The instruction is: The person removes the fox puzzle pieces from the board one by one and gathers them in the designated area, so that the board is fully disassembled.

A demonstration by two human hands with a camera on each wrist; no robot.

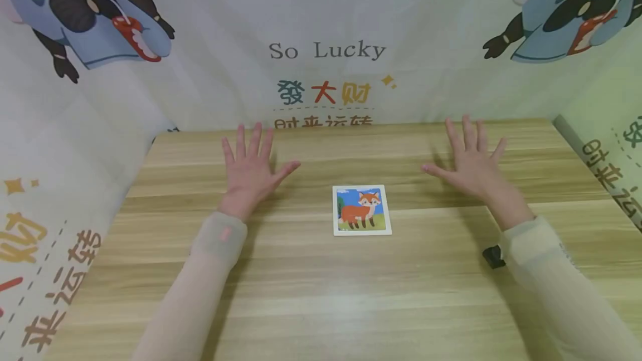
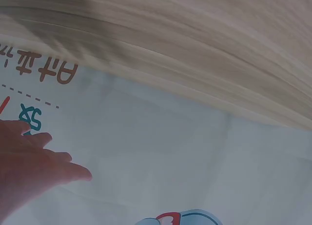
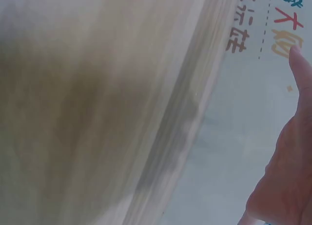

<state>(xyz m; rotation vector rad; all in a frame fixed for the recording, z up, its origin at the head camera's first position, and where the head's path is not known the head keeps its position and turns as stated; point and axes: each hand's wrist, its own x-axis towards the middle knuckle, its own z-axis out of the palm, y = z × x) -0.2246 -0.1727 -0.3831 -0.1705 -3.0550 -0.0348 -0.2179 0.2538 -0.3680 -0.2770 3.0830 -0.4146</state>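
A square picture (image 1: 361,210) of an orange fox, with a white border, lies on the wooden table (image 1: 351,294) between the two hands. To its left, my left hand (image 1: 248,174) is held out over the table with fingers spread and nothing in it. My right hand (image 1: 473,166) is stretched out in the same way on the other side, thumb pointing inward, also holding nothing. In the left wrist view, several fingers of the left hand (image 2: 34,166) show at the left edge. The right wrist view has the right hand (image 3: 287,171) at its right edge.
Behind the table hangs a pale printed cloth (image 1: 326,10) with lettering and cartoon figures, and cloth also covers both sides. A small black object (image 1: 494,257) shows beside the right sleeve cuff. Both forearms wear light sleeves.
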